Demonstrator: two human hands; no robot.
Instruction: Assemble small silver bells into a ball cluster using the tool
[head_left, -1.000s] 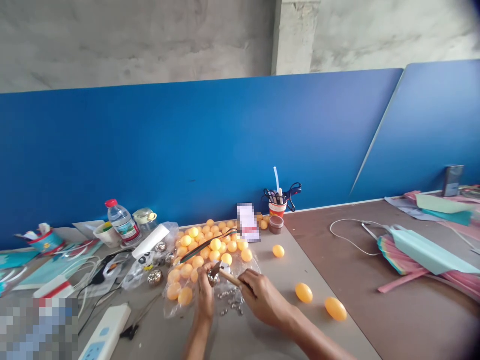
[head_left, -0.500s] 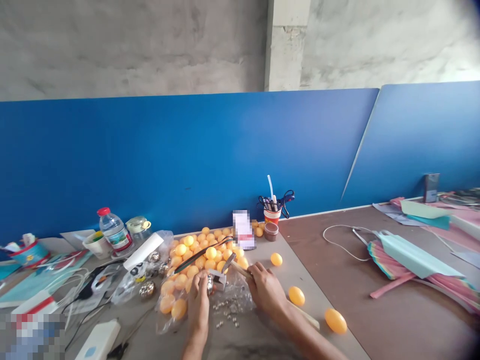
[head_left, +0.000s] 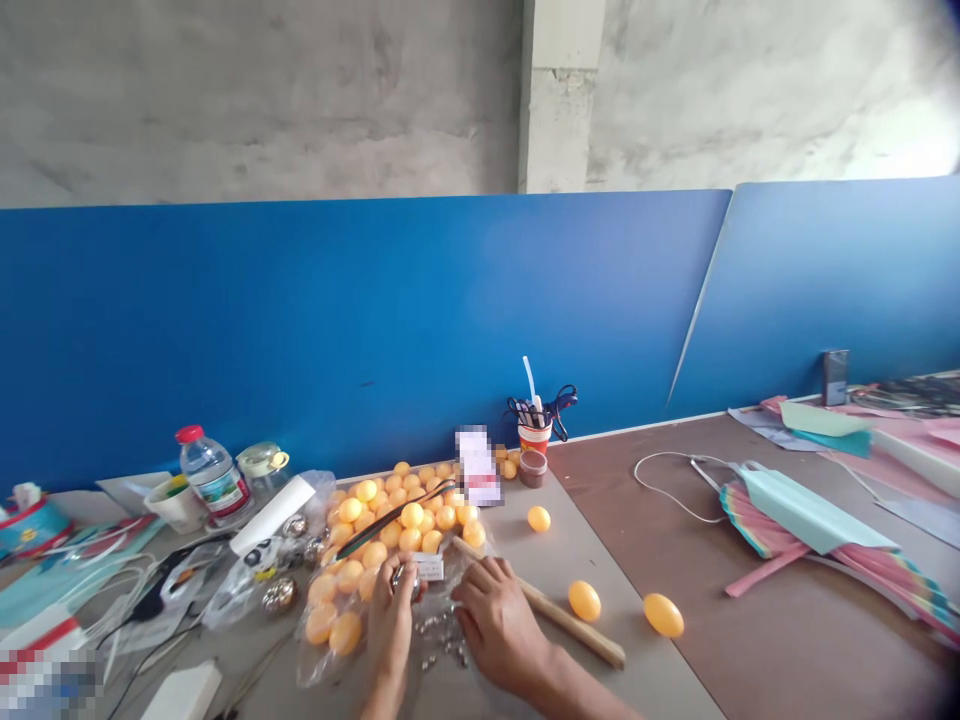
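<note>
My left hand [head_left: 390, 620] is closed around a shiny silver ball [head_left: 407, 583], partly covered by the fingers. Touching or just beside it is a small block with a pale printed face [head_left: 430, 567]. My right hand [head_left: 496, 622] reaches over small silvery beads [head_left: 442, 630] scattered on the table, its fingers bent together and pointing down; whatever is between the fingertips is hidden. A wooden hammer handle [head_left: 577, 625] lies slantwise beyond and beside the right hand, and its head does not show. Behind both hands spreads a clear bag of orange balls [head_left: 390, 535].
Loose orange balls [head_left: 584, 601] lie to the right. At the left are more silver balls [head_left: 280, 595], a water bottle [head_left: 214, 475], cables and a white box [head_left: 182, 692]. A cup of pens [head_left: 534, 435] stands by the blue partition [head_left: 337, 320]; masks [head_left: 817, 510] lie far right.
My right hand has let go of the hammer and moved left and down to the small beads. The hammer now lies on the table. My left hand keeps the silver ball.
</note>
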